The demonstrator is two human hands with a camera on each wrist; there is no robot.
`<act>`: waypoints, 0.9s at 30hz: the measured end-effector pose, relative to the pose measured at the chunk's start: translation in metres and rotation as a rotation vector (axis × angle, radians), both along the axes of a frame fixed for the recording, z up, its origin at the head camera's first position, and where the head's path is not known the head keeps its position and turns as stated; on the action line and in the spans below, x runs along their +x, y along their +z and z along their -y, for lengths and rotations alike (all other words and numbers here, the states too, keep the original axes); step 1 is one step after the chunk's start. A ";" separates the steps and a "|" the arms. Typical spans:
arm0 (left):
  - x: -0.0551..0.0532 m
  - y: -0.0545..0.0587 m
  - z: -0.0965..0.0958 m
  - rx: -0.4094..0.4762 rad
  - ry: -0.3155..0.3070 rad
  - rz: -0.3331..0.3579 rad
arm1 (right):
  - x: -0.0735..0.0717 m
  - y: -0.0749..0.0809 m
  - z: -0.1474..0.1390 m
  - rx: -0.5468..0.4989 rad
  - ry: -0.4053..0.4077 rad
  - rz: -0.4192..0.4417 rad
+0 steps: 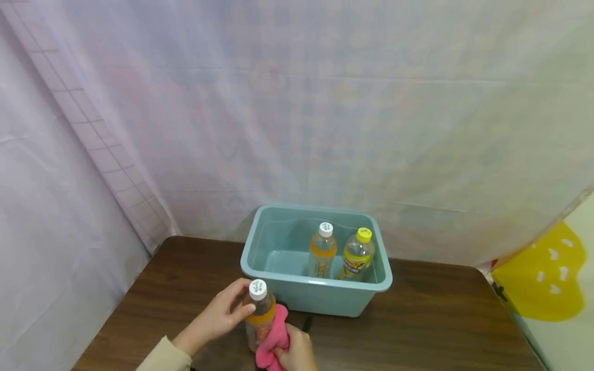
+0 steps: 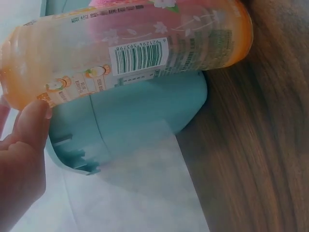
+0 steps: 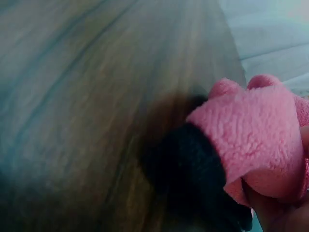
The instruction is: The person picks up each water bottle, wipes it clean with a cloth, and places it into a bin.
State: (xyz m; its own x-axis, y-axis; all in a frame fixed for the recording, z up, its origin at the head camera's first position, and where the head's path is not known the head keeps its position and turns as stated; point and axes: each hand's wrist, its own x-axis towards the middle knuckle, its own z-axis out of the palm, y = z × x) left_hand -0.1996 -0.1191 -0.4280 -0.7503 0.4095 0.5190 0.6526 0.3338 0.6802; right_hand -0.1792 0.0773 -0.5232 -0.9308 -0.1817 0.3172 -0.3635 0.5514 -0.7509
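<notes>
A clear plastic bottle (image 1: 260,322) with a white cap and an orange band stands near the table's front, before the basin. My left hand (image 1: 226,308) grips it near the top, thumb on the near side and fingers behind. In the left wrist view the bottle's barcode label (image 2: 140,55) faces the camera, with the thumb (image 2: 34,125) at its shoulder. My right hand (image 1: 297,350) holds a bunched pink cloth (image 1: 277,335) against the bottle's right side. The right wrist view shows the fluffy pink cloth (image 3: 251,130) folded in the fingers, a dark patch beside it.
Behind the hands sits a blue-green plastic basin (image 1: 320,299). Inside it stand a white-capped bottle (image 1: 323,253) and a yellow-capped bottle (image 1: 357,257), both toward the right. The brown wooden table (image 1: 431,319) meets a pale curtain (image 1: 325,129) at the back.
</notes>
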 end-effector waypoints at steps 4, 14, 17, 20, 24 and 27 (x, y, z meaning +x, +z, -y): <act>-0.001 0.003 0.000 -0.019 0.007 0.003 | -0.002 -0.006 0.000 -0.004 -0.006 0.044; 0.001 0.001 -0.007 -0.004 0.097 -0.026 | -0.003 -0.006 -0.004 -0.047 -0.010 0.070; 0.002 -0.001 -0.009 -0.004 0.135 -0.026 | -0.002 -0.003 -0.011 -0.063 0.001 0.063; 0.004 -0.001 -0.010 0.008 0.152 -0.020 | 0.002 0.007 -0.022 -0.081 0.012 0.059; 0.007 -0.003 -0.008 0.013 0.179 0.007 | 0.014 0.027 -0.044 -0.110 0.028 0.128; 0.007 -0.006 -0.008 0.008 0.191 0.034 | 0.024 0.048 -0.067 -0.113 0.049 0.258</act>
